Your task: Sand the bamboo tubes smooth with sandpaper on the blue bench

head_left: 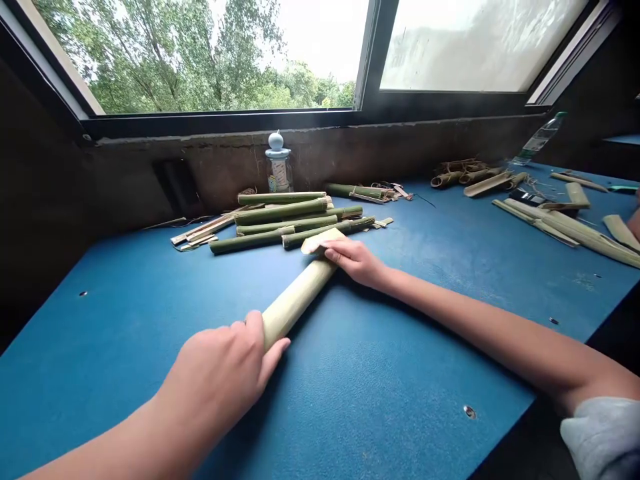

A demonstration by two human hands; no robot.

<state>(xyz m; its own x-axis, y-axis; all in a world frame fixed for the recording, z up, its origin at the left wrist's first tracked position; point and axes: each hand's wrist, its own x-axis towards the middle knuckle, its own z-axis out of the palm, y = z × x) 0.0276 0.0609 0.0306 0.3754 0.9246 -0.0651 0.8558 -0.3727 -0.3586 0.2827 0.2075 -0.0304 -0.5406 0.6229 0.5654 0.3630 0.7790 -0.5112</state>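
Observation:
A pale, peeled bamboo tube slants across the blue table in front of me. My left hand is wrapped round its near end, the thumb along the right side. At the far end, my right hand pinches a pale yellow folded sheet, perhaps sandpaper, against or just over the tube. The sheet and fingers partly hide that end. Just beyond lie several green bamboo lengths, side by side.
Split bamboo strips lie at the left, by a blue-lidded glass jar. Across the right side are brown bamboo pieces, long pale strips and a tilted plastic bottle. Another person's hand shows at the right edge.

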